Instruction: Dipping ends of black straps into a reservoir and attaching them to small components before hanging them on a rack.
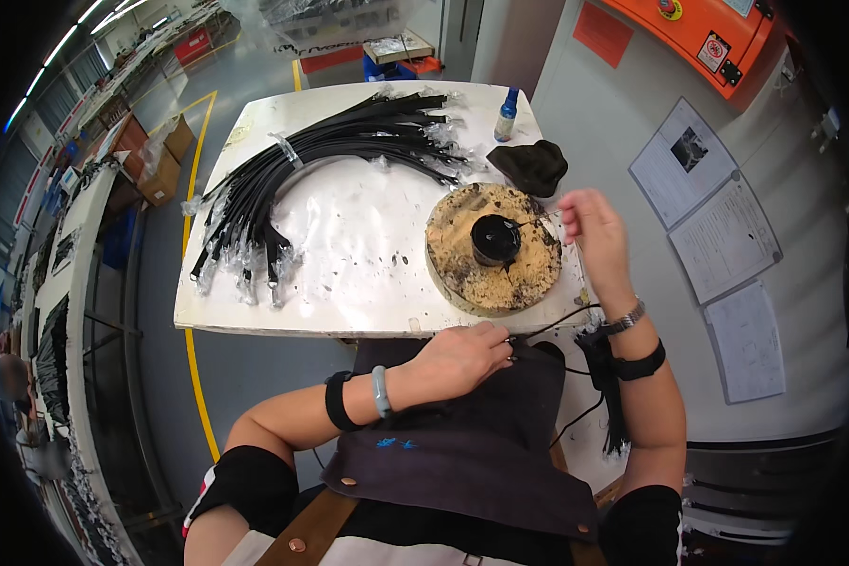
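Observation:
My left hand (464,361) is closed in a pinch near the table's front edge, above my apron. A thin black cord (558,324) runs from its fingertips to the right, toward my right forearm. My right hand (594,229) is raised at the table's right side, fingers pinched on a thin dark stick (540,221). The stick points left, toward a small round black pot (495,240) holding something black and glossy. Beneath the pot lies a thick round tan block (457,274), smeared with black.
A curved, banded bundle of black cords (335,137) with plastic-wrapped ends lies on the white table (349,274). Beyond the tan block are a dark crumpled cloth (530,168) and a blue-capped bottle (507,115). More black cords (602,377) hang by my right forearm. An orange machine (698,38) stands back right.

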The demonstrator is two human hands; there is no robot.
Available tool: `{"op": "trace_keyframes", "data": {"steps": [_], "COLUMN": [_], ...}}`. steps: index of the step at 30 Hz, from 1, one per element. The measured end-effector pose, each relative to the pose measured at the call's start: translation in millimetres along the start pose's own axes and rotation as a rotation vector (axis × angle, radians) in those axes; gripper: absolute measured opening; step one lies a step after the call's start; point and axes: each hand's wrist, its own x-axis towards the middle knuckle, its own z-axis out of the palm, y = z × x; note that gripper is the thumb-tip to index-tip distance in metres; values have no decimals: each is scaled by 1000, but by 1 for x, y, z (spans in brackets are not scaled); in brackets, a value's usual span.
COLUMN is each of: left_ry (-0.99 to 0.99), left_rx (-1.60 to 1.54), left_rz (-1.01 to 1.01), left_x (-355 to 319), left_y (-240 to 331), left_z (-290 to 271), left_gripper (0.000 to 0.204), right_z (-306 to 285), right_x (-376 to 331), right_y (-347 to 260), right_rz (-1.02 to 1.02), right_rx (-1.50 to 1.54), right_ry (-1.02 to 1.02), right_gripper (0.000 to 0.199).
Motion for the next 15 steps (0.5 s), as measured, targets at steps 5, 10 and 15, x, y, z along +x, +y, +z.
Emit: {"op": "trace_keyframes", "data": {"steps": [5, 10, 15], "left_ry": [75, 97, 116], "left_rx": [87, 87, 78], "left_rz": [-1, 24, 54], "left_x": [0, 7, 10], "left_y": [-2, 0, 6], "left_z": [-15, -22, -21], "left_gripper": [14, 14, 15], "right_z": [-39, -45, -46], "right_x": [-31, -78, -96], "right_y": [-25, -25, -23], "right_rz": [90, 167, 184], "right_rx": [412, 329, 283], "right_ry": [267, 315, 340], "right_gripper": [24, 27, 28]}}
